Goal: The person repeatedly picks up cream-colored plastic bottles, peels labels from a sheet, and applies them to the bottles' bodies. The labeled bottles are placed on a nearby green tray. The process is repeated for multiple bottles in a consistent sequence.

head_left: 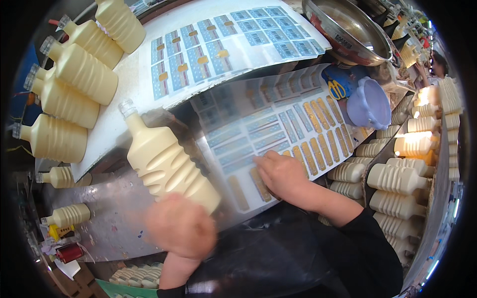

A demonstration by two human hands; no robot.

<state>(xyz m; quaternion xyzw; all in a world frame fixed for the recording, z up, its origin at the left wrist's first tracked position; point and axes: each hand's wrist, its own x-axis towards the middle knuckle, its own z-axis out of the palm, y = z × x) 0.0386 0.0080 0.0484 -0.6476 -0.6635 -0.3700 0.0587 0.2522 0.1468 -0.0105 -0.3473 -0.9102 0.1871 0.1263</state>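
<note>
A cream-coloured plastic bottle (pixel 166 161) with ribbed sides and a clear neck leans toward the upper left in front of me. My left hand (pixel 181 226) is by its lower end, smeared by motion, so its grip on the bottle cannot be made out. Over a sheet of blue and gold labels (pixel 271 111), my right hand (pixel 283 176) has its fingers curled and pressed together among the gold strips. What is between those fingertips is hidden. The near left part of this sheet looks blurred.
Several cream bottles (pixel 82 74) stand at the far left; more bottles (pixel 397 179) are stacked at the right. Another label sheet (pixel 213 44) lies on a raised white board (pixel 136 74). A metal basin (pixel 355 30), yellow-handled scissors (pixel 337 89) and a lilac bucket (pixel 368 104) are far right.
</note>
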